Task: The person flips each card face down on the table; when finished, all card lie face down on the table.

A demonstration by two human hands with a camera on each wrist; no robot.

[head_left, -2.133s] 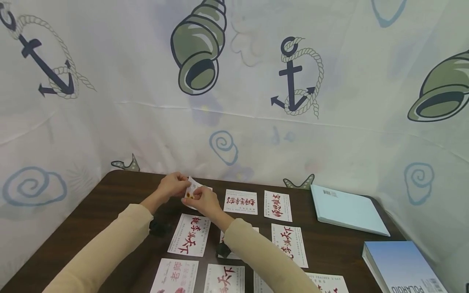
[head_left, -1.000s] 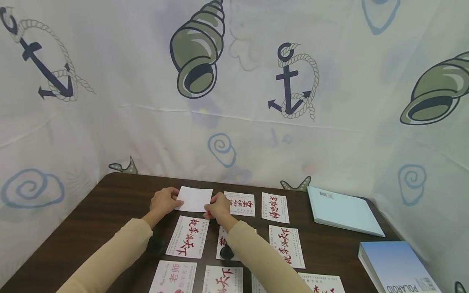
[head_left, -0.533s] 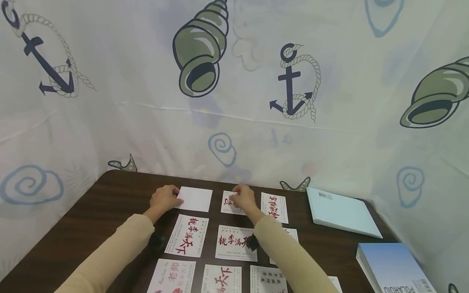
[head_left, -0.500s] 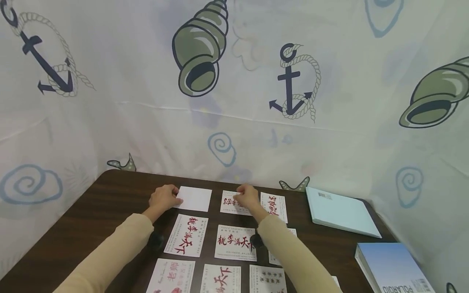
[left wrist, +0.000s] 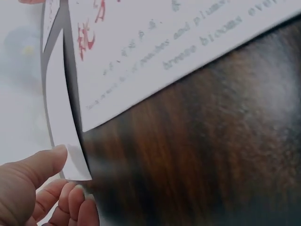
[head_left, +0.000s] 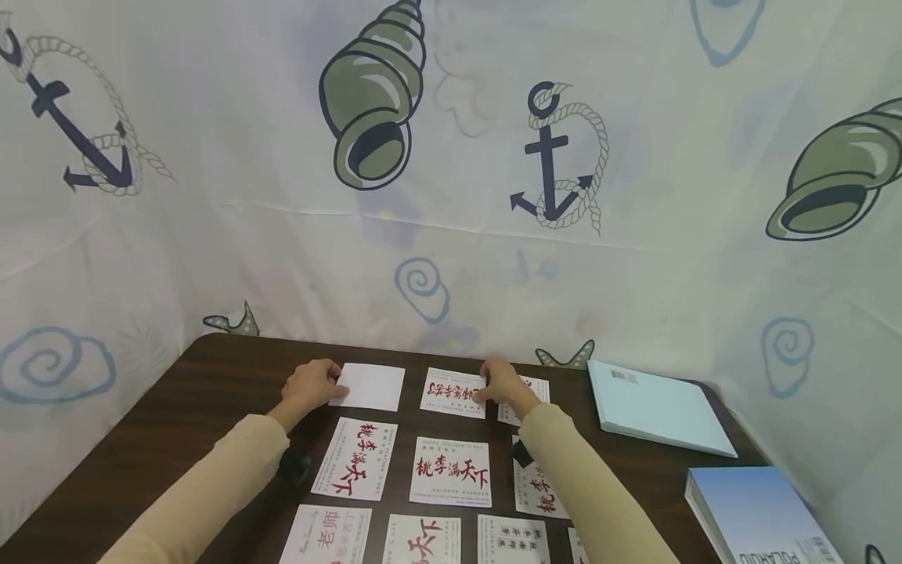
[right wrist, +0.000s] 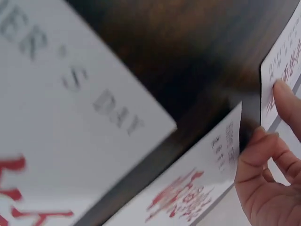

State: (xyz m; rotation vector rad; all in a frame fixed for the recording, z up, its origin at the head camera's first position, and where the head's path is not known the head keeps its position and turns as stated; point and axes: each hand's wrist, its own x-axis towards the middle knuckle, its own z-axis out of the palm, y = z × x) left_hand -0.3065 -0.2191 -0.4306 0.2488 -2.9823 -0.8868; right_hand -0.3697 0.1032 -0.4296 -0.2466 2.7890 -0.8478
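Note:
At the back left of the dark table lies a greeting card (head_left: pixel 373 386) with its plain white side up. My left hand (head_left: pixel 312 389) pinches its left edge; in the left wrist view the thumb (left wrist: pixel 59 157) is on the card and the other fingers curl at its edge. To its right lies a back-row card (head_left: pixel 447 390) with red lettering. My right hand (head_left: pixel 509 388) is at that card's right edge, thumb and index finger apart, and in the right wrist view a fingertip (right wrist: pixel 257 136) is close to the edge. The back-right card (head_left: pixel 539 392) is partly hidden by this hand.
Several printed cards lie in rows nearer me, including one at the centre (head_left: pixel 451 472) and one at left (head_left: pixel 355 458). A pale blue flat box or book (head_left: pixel 658 407) and a blue album marked POLAROID (head_left: pixel 761 513) are at right. A patterned curtain (head_left: pixel 282 258) hangs behind the table (head_left: pixel 183 415).
Both hands held a tilted card, then laid it down plain side up. My right hand has let go and moved right across the neighbouring card to its far edge; the left stays.

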